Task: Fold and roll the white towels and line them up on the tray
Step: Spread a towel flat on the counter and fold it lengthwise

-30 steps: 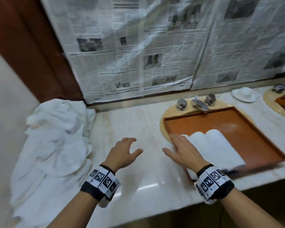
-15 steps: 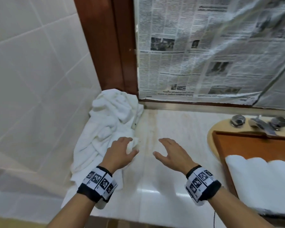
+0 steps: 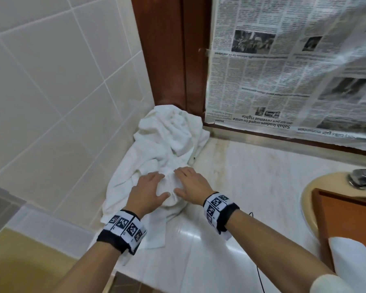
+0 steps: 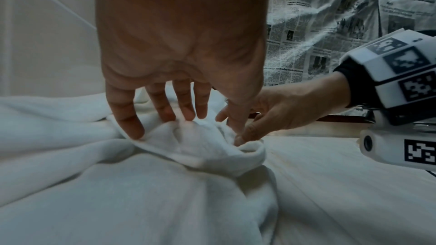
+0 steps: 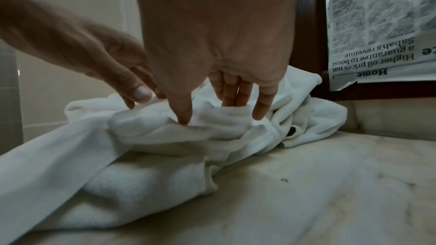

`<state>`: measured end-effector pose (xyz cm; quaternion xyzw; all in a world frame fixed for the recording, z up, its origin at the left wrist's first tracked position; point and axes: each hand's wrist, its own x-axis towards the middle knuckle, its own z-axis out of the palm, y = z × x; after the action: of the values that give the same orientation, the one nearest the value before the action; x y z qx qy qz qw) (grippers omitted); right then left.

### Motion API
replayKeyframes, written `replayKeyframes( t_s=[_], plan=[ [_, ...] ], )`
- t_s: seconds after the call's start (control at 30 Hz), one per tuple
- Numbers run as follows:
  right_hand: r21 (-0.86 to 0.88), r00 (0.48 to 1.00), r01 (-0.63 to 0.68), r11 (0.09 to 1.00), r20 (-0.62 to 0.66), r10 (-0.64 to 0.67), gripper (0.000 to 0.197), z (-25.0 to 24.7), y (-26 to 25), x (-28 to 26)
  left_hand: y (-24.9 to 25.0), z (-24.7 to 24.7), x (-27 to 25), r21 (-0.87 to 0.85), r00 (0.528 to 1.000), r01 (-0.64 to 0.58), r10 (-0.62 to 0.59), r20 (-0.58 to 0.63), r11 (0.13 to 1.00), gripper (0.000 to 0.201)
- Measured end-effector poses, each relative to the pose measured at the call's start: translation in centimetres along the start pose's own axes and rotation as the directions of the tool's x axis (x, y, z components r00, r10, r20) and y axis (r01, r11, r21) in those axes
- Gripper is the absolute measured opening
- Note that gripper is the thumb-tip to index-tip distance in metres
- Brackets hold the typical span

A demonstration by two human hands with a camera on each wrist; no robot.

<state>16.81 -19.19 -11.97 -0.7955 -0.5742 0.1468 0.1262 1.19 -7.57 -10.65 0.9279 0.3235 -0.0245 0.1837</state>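
Note:
A crumpled pile of white towels (image 3: 169, 132) lies in the left back corner of the marble counter (image 3: 251, 187). Both hands rest on its near lump. My left hand (image 3: 162, 185) has straight, spread fingers pressed into the cloth (image 4: 165, 193), thumb on a fold. My right hand (image 3: 180, 180) touches the same lump (image 5: 165, 131), its thumb in front of a raised fold and its straight fingers behind it. At the right edge the brown tray (image 3: 347, 210) holds rolled white towels (image 3: 351, 256), partly cut off.
A tiled wall (image 3: 51, 81) closes the left side and a wooden frame (image 3: 167, 49) stands behind the pile. Newspaper (image 3: 283, 70) covers the panel behind the counter. A tap knob (image 3: 361, 178) sits on the beige basin rim (image 3: 311, 191) under the tray.
My view swung left from the tray to the towel pile. Both hands moved left and forward from above the bare counter and now rest on the pile's near lump.

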Motion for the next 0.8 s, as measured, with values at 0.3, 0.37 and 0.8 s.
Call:
replayKeyframes(
  t_s=[0.3, 0.37, 0.8],
  plan=[
    [0.146, 1.000, 0.011, 0.989, -0.013, -0.009, 0.023, 1.1, 0.2, 0.8, -1.1, 0.6, -1.3, -0.035, 1.000, -0.019, 0.019, -0.014, 0.999, 0.075],
    [0.232, 0.997, 0.040, 0.972, -0.075, -0.023, 0.017, -0.2, 0.1, -0.2, -1.2, 0.6, -1.8, -0.038, 1.000, -0.026, 0.025, -0.005, 0.999, 0.079],
    [0.347, 0.914, 0.010, 0.938, -0.384, 0.132, 0.011, -10.8, -2.4, -12.3, -2.4, -2.0, -6.2, -0.238, 0.914, -0.333, 0.250, -0.320, 0.912, 0.018]
  ],
)
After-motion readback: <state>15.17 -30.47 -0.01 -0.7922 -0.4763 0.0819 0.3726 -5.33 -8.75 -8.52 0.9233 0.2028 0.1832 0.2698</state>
